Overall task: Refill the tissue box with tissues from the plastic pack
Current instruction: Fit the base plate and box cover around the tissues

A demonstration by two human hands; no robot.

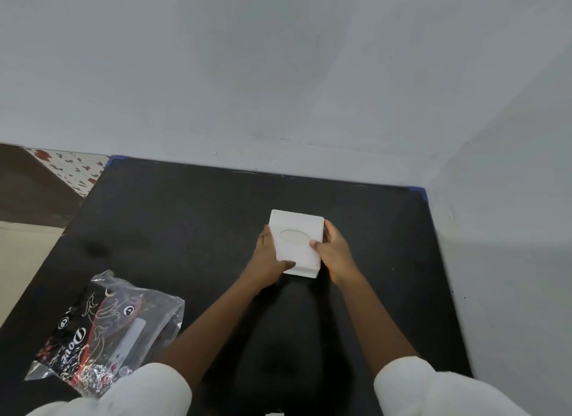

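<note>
A white tissue box (296, 226) with an oval slot on top stands near the middle of the black table (185, 217). Both hands hold it. My left hand (268, 256) grips its left side, thumb under the near edge. My right hand (334, 250) clasps its right side, thumb resting on the lid. No tissue shows in the slot. The plastic pack (105, 332), clear with black and red print, lies at the near left of the table, looking crumpled and flat; I cannot tell what it holds.
A grey wall runs along the table's far edge and right side. Blue corner guards (418, 190) mark the far corners. Left of the table are a floral-patterned surface (74, 168) and a dark brown one.
</note>
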